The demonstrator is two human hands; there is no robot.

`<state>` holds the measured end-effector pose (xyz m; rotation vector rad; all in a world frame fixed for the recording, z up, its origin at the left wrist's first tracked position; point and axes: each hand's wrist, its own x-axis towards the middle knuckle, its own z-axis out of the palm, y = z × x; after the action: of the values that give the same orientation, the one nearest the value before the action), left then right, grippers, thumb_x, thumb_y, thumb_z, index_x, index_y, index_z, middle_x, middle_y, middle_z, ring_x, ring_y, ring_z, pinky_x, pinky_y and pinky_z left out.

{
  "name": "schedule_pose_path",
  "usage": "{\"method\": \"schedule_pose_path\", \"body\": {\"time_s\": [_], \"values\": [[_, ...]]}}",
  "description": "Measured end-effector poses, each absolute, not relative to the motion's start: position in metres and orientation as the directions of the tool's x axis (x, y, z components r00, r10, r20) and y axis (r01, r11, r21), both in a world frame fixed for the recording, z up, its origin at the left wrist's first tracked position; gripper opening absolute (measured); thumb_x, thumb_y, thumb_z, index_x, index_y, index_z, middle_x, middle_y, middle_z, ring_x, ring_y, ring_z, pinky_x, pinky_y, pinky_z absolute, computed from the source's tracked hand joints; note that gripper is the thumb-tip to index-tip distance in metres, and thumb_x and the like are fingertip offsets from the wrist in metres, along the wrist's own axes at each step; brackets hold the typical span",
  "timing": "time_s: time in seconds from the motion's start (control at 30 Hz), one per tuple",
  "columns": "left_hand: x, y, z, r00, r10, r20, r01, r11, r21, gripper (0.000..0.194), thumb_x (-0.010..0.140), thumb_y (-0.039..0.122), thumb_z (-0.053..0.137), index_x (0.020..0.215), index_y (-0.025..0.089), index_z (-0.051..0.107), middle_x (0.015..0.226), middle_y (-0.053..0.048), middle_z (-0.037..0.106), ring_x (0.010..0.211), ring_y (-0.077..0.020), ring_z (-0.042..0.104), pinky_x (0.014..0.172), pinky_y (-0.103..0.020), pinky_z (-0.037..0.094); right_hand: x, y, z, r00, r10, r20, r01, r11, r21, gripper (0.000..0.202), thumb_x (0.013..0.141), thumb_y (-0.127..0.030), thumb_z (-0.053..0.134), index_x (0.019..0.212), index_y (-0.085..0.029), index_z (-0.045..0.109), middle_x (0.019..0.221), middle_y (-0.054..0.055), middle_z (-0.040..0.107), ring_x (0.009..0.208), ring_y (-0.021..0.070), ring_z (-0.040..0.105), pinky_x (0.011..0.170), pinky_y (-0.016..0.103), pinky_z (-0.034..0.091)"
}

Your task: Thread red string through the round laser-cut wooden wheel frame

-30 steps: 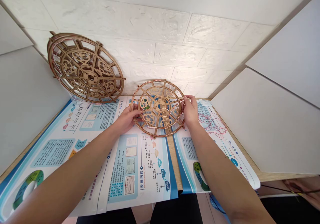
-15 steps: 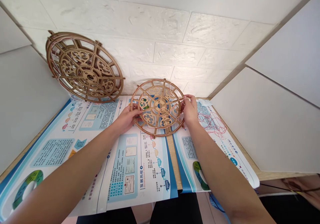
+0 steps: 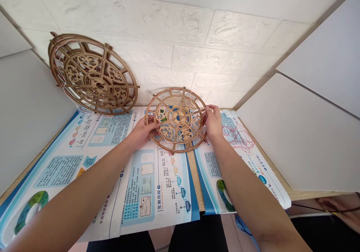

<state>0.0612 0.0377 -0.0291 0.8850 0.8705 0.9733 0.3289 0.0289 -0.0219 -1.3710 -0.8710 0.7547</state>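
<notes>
A round gold-brown openwork frame (image 3: 179, 117) is held between my two hands, tilted above the printed sheets. My left hand (image 3: 144, 131) grips its left rim, with the thumb on top and the other fingers partly hidden behind. The fingers of my right hand (image 3: 213, 121) are closed on the right rim. Thin pale and reddish wires run along the rim and across the openwork. At the back left, similar larger-looking round frames (image 3: 98, 85) lean on the wall in a stack, wires hanging along their left side.
Printed blue and white sheets (image 3: 98, 162) cover the wooden table (image 3: 197, 180). Tangled red and white wires (image 3: 242, 139) lie right of my right hand. A white brick-patterned wall (image 3: 199, 62) stands behind, with pale panels on both sides. Part of another person shows at the bottom right.
The view has shifted slightly. Both hands keep their grip on the frame, which looks almost unmoved.
</notes>
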Motion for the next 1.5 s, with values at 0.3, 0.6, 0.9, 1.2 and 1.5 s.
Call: {"method": "schedule_pose_path", "body": {"time_s": [0.3, 0.6, 0.9, 1.2, 1.5], "values": [[0.0637, 0.0351, -0.0271, 0.276, 0.943, -0.187, -0.292, 0.268, 0.918, 0.041, 0.058, 0.017, 0.085, 0.089, 0.017, 0.057, 0.084, -0.004, 0.067, 0.074, -0.0187, 0.065, 0.067, -0.033, 0.056, 0.3317, 0.0291, -0.0232, 0.461, 0.884, 0.074, 0.063, 0.051, -0.997, 0.024, 0.087, -0.046, 0.061, 0.097, -0.026, 0.053, 0.06, -0.009, 0.048, 0.048, 0.0111, 0.043, 0.044, 0.021, 0.033], [0.0628, 0.0336, -0.0243, 0.294, 0.935, -0.196, -0.295, 0.284, 0.912, 0.039, 0.063, 0.018, 0.083, 0.092, 0.017, 0.057, 0.091, -0.005, 0.067, 0.076, -0.0184, 0.065, 0.069, -0.033, 0.057, 0.3298, 0.0264, -0.0161, 0.459, 0.887, 0.044, 0.046, 0.026, -0.999, 0.021, 0.089, -0.043, 0.062, 0.097, -0.026, 0.052, 0.063, -0.007, 0.051, 0.048, 0.0109, 0.044, 0.045, 0.021, 0.033], [0.0642, 0.0334, -0.0257, 0.276, 0.945, -0.174, -0.314, 0.26, 0.913, 0.042, 0.058, 0.014, 0.086, 0.09, 0.017, 0.059, 0.087, -0.003, 0.066, 0.076, -0.0183, 0.065, 0.065, -0.032, 0.058, 0.3312, 0.0273, -0.017, 0.451, 0.892, 0.036, 0.043, 0.019, -0.999, 0.02, 0.089, -0.042, 0.061, 0.097, -0.026, 0.052, 0.063, -0.007, 0.053, 0.049, 0.0119, 0.046, 0.044, 0.021, 0.034], [0.0639, 0.0331, -0.0261, 0.287, 0.94, -0.183, -0.301, 0.27, 0.915, 0.045, 0.06, 0.017, 0.088, 0.094, 0.017, 0.058, 0.09, -0.005, 0.068, 0.081, -0.0205, 0.067, 0.068, -0.033, 0.058, 0.3322, 0.0271, -0.0187, 0.455, 0.888, 0.065, 0.085, 0.03, -0.996, 0.015, 0.09, -0.039, 0.058, 0.096, -0.026, 0.053, 0.06, -0.007, 0.051, 0.047, 0.0121, 0.044, 0.044, 0.022, 0.034], [0.062, 0.0358, -0.0276, 0.283, 0.936, -0.21, -0.309, 0.297, 0.904, 0.042, 0.059, 0.011, 0.083, 0.091, 0.016, 0.057, 0.09, -0.003, 0.068, 0.077, -0.0169, 0.066, 0.068, -0.03, 0.058, 0.3317, 0.0264, -0.0174, 0.43, 0.901, 0.052, 0.069, 0.025, -0.997, 0.026, 0.087, -0.047, 0.062, 0.097, -0.026, 0.051, 0.059, -0.008, 0.049, 0.048, 0.0113, 0.043, 0.045, 0.021, 0.034]]}}
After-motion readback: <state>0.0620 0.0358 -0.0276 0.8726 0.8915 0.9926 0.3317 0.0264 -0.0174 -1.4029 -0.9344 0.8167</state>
